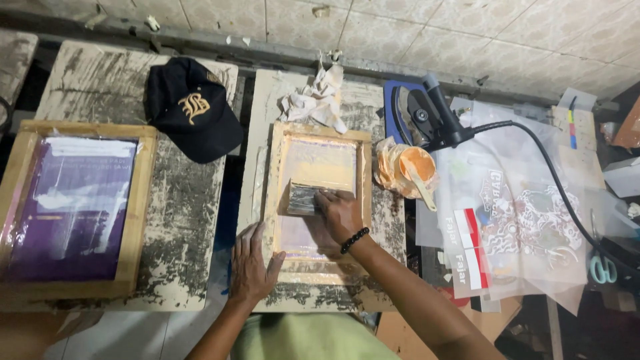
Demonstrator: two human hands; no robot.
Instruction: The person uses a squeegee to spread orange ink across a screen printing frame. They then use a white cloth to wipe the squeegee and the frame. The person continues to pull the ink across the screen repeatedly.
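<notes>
Right hand [339, 212] fingers clenched on squeegee [303, 198] inside frame [319, 133]; left hand [252, 263] flat, released, pinning frame's near-left corner. Frame could slip and smear if that hold loosens.

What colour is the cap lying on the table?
The cap is black with a gold embroidered emblem on the front, shown best in the head view.

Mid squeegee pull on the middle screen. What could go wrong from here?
1. Only the left hand pins the wooden frame at its lower-left corner; it may shift under the squeegee that the right hand grips.
2. The open orange ink tub sits right beside the frame; an elbow could tip it.
</notes>
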